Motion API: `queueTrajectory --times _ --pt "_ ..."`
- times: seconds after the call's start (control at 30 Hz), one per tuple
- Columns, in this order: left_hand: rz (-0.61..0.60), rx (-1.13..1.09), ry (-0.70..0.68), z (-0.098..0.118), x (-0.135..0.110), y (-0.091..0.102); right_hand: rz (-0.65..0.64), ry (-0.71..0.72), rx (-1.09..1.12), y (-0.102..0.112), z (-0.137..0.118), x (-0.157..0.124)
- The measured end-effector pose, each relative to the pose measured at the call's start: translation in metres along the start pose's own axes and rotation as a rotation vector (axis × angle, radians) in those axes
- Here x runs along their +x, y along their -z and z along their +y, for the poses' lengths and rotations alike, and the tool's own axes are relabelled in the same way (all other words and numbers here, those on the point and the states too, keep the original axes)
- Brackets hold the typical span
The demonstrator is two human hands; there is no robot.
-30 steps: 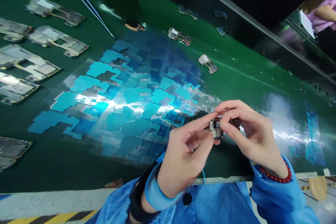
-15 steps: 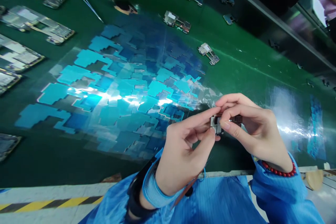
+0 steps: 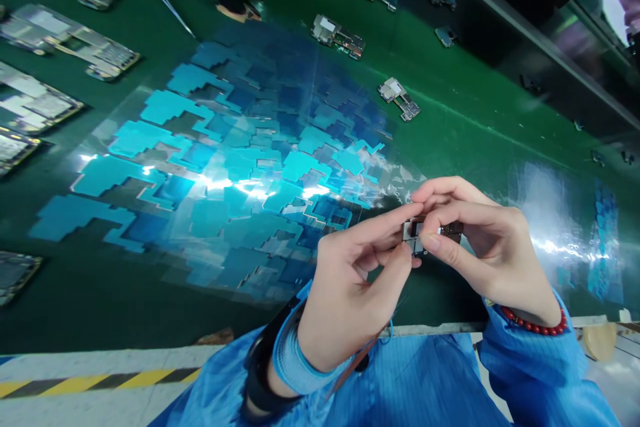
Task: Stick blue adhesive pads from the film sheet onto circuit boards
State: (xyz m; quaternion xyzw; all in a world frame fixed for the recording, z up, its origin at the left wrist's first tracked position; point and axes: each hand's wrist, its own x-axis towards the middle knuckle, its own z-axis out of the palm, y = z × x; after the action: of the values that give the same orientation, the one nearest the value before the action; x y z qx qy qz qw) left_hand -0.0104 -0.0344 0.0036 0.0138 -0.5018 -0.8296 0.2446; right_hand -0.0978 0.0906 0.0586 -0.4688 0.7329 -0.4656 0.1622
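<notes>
— What's in your grip?
— My left hand point(image 3: 350, 293) and right hand point(image 3: 480, 247) both pinch the small circuit board point(image 3: 423, 235), held above the surface's point(image 3: 125, 307) near edge, same as a second ago.
— Anything shifted?
— Only the view: the blue film sheet point(image 3: 240, 167) and far boards point(image 3: 337, 35) sit slightly lower now.

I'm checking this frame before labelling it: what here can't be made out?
- Small dark circuit module, head view: mostly hidden by fingertips of left hand and right hand.
- Grey circuit boards: cut off by left edge.
- Tiny parts on green belt: too small.
</notes>
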Motion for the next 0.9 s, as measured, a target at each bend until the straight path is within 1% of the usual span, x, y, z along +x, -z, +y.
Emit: queueTrajectory --times 0.1,0.23,0.43,0.73,0.9 --pt "-0.010 0.005 0.003 0.0003 0.0005 0.0005 0.011 0.007 -0.042 0.0005 0.0013 0.0005" --pt "0.008 0.018 0.006 -0.0005 0.0009 0.0005 0.050 0.013 -0.104 -0.0002 0.0021 0.0019" --pt "0.034 0.038 0.014 0.0005 0.0001 0.0004 0.078 -0.004 -0.083 -0.0023 0.0027 0.0024" --pt "0.054 0.069 0.029 0.0018 0.0002 -0.0011 0.113 0.037 -0.100 -0.0057 0.0046 0.0042" --pt "0.039 0.068 0.016 0.0026 -0.0003 -0.0013 0.120 0.034 -0.086 -0.0056 0.0060 0.0038"
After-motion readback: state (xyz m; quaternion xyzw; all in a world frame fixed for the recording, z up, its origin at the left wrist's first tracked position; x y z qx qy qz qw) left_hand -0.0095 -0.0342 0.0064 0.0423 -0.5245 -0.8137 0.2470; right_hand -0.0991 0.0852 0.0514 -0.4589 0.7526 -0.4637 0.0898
